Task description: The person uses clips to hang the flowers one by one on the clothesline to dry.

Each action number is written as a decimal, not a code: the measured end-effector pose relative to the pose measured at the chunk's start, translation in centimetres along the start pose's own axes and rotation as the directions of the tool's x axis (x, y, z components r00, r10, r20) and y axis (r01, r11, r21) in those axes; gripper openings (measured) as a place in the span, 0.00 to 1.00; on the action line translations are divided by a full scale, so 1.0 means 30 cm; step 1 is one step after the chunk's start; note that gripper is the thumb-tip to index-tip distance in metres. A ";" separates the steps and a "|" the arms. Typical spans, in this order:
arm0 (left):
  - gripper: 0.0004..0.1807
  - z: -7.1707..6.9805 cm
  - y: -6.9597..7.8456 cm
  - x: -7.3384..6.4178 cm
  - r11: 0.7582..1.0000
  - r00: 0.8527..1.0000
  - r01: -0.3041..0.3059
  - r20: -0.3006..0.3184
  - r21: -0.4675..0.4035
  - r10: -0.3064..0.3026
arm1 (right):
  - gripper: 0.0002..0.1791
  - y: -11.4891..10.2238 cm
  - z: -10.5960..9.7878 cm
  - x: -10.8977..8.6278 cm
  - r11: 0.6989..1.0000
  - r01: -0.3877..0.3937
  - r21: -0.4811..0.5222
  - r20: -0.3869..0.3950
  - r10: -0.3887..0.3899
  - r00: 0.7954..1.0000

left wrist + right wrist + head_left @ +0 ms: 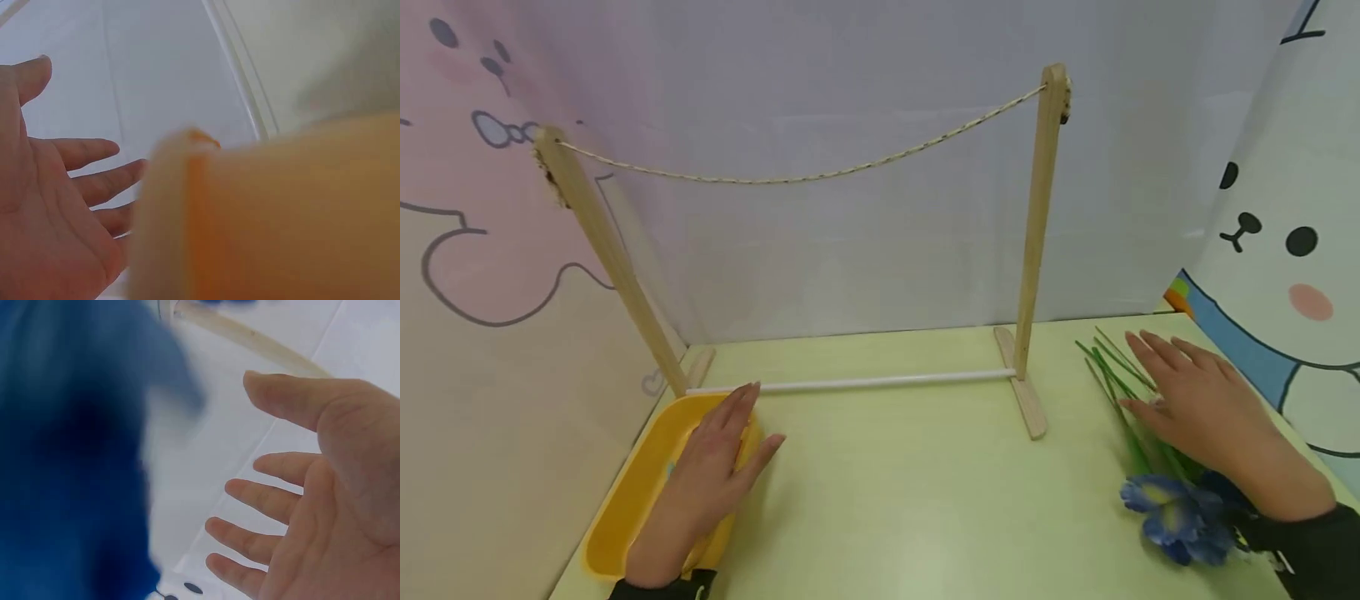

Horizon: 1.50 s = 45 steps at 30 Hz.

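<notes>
Black sleeves (1318,546): two; pale marking (1285,562) on the right one, too small to read.
Wooden frame (1037,225): two posts, two feet, one rope (805,179), one white rod (880,382).
Yellow basin (640,475): one, at the frame's left post.
Blue flowers (1176,512): right of the frame; count unclear.
Left hand (707,475): over the basin, fingers extended, thumb apart.
Right hand (1213,408): over green stems (1138,454), fingers extended; cannot tell whether touching.

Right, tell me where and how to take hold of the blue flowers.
Best pinch the blue flowers by their green stems, just beyond the blooms, probably coming down from above with the right hand. They lie on the table, blooms at the near end, and the stems run closer together there but spread at their far ends.
</notes>
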<state>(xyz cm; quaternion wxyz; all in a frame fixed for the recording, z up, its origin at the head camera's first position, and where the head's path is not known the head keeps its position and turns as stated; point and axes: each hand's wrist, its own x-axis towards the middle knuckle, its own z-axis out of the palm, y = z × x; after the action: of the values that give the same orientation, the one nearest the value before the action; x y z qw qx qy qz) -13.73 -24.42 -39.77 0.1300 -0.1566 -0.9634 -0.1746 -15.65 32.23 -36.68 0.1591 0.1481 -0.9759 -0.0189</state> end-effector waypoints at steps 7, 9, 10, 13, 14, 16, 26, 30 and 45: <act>0.30 -0.052 -0.082 -0.064 0.994 0.999 0.052 0.006 -0.101 -0.051 | 0.34 0.054 -0.030 -0.007 0.992 -0.114 -0.061 0.114 0.120 0.986; 0.29 -0.066 -0.095 -0.075 0.993 0.998 0.058 0.015 -0.101 -0.057 | 0.31 0.070 -0.034 -0.013 0.989 -0.139 -0.056 0.145 0.146 0.978; 0.28 -0.072 -0.101 -0.080 0.994 0.998 0.063 0.026 -0.091 -0.061 | 0.30 0.079 -0.035 -0.016 0.986 -0.156 -0.054 0.165 0.163 0.973; 0.27 -0.079 -0.120 -0.086 0.996 0.997 0.065 0.056 -0.067 -0.062 | 0.27 0.106 -0.037 -0.027 0.979 -0.196 -0.055 0.218 0.203 0.955; 0.27 -0.077 -0.127 -0.087 0.996 0.996 0.061 0.065 -0.060 -0.057 | 0.27 0.116 -0.036 -0.031 0.978 -0.199 -0.058 0.229 0.207 0.951; 0.26 -0.070 -0.138 -0.090 0.998 0.996 0.052 0.080 -0.047 -0.049 | 0.27 0.133 -0.031 -0.038 0.976 -0.207 -0.060 0.244 0.216 0.946; 0.23 -0.033 -0.169 -0.113 0.996 0.989 0.075 0.129 -0.043 -0.069 | 0.25 0.180 0.009 -0.059 0.966 -0.257 -0.037 0.285 0.257 0.923; 0.21 -0.017 -0.186 -0.125 0.997 0.984 0.077 0.160 -0.015 -0.074 | 0.21 0.180 0.028 -0.066 0.961 -0.276 0.006 0.315 0.260 0.913; 0.19 0.006 -0.225 -0.146 0.991 0.983 0.121 0.148 -0.052 -0.112 | 0.14 0.188 0.070 -0.065 0.931 -0.360 0.053 0.386 0.313 0.868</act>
<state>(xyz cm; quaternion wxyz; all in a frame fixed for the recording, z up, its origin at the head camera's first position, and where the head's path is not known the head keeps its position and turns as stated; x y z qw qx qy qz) -12.10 -31.47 -43.27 0.0445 -0.1162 -0.9720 -0.1995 -16.14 38.18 -38.80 -0.0367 -0.0213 -0.9982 0.0418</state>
